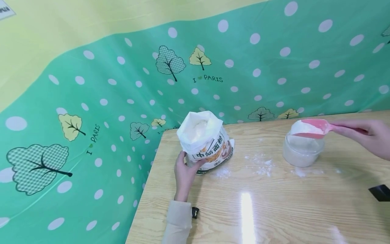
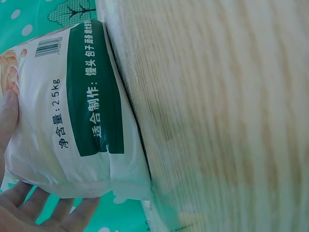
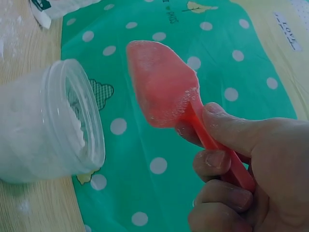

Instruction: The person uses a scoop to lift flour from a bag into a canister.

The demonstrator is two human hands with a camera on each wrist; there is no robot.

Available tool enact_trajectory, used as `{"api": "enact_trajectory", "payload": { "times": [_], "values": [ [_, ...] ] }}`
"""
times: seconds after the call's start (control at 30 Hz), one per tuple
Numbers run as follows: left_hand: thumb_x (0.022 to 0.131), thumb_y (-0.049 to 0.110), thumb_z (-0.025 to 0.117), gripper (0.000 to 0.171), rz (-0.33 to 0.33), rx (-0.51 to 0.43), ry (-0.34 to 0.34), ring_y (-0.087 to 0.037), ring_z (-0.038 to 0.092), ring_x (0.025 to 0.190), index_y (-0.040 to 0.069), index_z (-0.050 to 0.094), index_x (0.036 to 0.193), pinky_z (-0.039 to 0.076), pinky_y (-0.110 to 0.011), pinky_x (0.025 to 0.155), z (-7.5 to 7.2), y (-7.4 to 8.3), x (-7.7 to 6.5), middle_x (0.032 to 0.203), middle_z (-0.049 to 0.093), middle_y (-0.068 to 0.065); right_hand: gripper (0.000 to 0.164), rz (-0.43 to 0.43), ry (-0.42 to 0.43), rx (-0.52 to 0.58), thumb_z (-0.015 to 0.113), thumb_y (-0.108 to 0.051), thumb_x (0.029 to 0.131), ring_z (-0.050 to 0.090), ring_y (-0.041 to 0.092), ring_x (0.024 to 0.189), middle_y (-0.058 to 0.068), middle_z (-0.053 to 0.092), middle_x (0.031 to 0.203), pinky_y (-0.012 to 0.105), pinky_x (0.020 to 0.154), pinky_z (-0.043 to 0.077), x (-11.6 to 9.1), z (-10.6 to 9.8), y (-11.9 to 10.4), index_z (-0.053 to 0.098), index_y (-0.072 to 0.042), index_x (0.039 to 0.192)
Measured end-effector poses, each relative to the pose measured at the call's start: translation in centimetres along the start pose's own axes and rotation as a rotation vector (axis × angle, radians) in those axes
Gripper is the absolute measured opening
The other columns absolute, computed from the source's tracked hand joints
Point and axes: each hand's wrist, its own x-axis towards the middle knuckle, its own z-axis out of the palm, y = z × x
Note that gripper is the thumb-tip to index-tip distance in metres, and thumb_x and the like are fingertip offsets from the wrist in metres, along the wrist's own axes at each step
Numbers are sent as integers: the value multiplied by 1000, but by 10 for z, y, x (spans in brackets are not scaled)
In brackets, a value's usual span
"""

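A white bag of flour (image 1: 199,145) stands with its top folded open near the back of the table. My left hand (image 1: 185,173) holds it low down, the thumb on its printed front and the other fingers round its side. In the left wrist view the bag's green label band (image 2: 94,92) shows. To the right, my right hand (image 1: 373,135) grips the handle of a pink scoop (image 1: 318,123) heaped with white flour. The scoop is above a clear round jar (image 1: 301,154). In the right wrist view some flour (image 3: 76,128) shows inside the jar.
Spilled flour (image 1: 265,166) dusts the wooden table (image 1: 219,210) between bag and jar. A green dotted cloth (image 1: 122,101) hangs behind and at the left. Small black objects are by the left sleeve (image 1: 195,212) and at the right edge (image 1: 381,193).
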Motion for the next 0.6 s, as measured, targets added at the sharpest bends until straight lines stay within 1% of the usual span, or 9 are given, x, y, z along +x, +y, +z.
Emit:
{"api": "enact_trajectory", "payload": {
  "times": [0.1, 0.2, 0.23, 0.27, 0.33, 0.37, 0.43, 0.57, 0.6],
  "values": [
    [66, 47, 89, 70, 3, 4, 3, -17, 56, 123, 26, 61, 126, 44, -47, 108, 0, 0, 0, 125, 64, 10, 26, 3, 31, -33, 64, -5, 96, 42, -9, 57, -49, 42, 94, 7, 49, 35, -5, -2, 4, 66, 13, 114],
    [65, 48, 89, 69, 1, 12, 8, -16, 57, 122, 26, 61, 125, 47, -48, 106, 0, 0, 0, 124, 64, 9, 26, 4, 44, -50, 63, -6, 96, 35, 8, 50, -49, 43, 92, 18, 45, 32, -8, -4, 5, 67, 14, 112],
    [65, 49, 89, 69, 0, 14, 8, -16, 57, 122, 26, 61, 124, 47, -47, 105, 0, 0, 0, 124, 64, 10, 26, 8, 42, -63, 63, -6, 96, 36, 8, 50, -43, 53, 91, 17, 45, 32, -9, -4, 5, 67, 14, 112],
    [65, 50, 89, 69, -1, 17, 8, -15, 57, 122, 26, 61, 124, 47, -47, 105, 0, 0, 0, 124, 64, 10, 26, 22, 31, -74, 63, -7, 97, 37, 8, 50, -34, 63, 90, 16, 45, 33, -9, -5, 5, 67, 14, 113],
    [66, 50, 88, 69, 2, 17, 4, -14, 56, 122, 27, 61, 125, 47, -46, 105, 1, -1, 0, 124, 64, 11, 27, 45, 7, -105, 63, -8, 97, 41, 4, 52, -4, 76, 94, 11, 47, 37, -9, -6, 5, 67, 13, 113],
    [66, 51, 88, 69, 4, 17, 1, -14, 56, 122, 27, 60, 125, 47, -45, 105, 1, -1, 0, 124, 64, 12, 26, 51, 1, -123, 63, -7, 97, 41, 3, 53, 13, 76, 97, 12, 47, 37, -10, -6, 5, 67, 14, 113],
    [66, 52, 87, 70, 3, 18, -3, -14, 56, 123, 28, 60, 126, 46, -45, 106, 1, -2, 0, 125, 63, 13, 27, 70, -25, -162, 63, -8, 97, 41, 3, 54, 39, 64, 104, 13, 47, 38, -9, -7, 6, 67, 13, 113],
    [66, 54, 86, 70, 1, 26, -6, -13, 55, 123, 28, 59, 126, 47, -45, 105, 1, -2, 0, 125, 63, 13, 27, 61, -41, -207, 63, -8, 97, 36, 7, 52, 40, 63, 106, 20, 45, 33, -11, -7, 10, 66, 13, 113],
    [66, 54, 86, 71, 0, 29, -5, -13, 55, 123, 28, 59, 126, 47, -45, 105, 1, -2, 0, 125, 63, 13, 27, 55, -48, -216, 63, -8, 97, 35, 6, 52, 40, 64, 106, 19, 45, 34, -11, -8, 11, 66, 13, 113]
  ]
}}
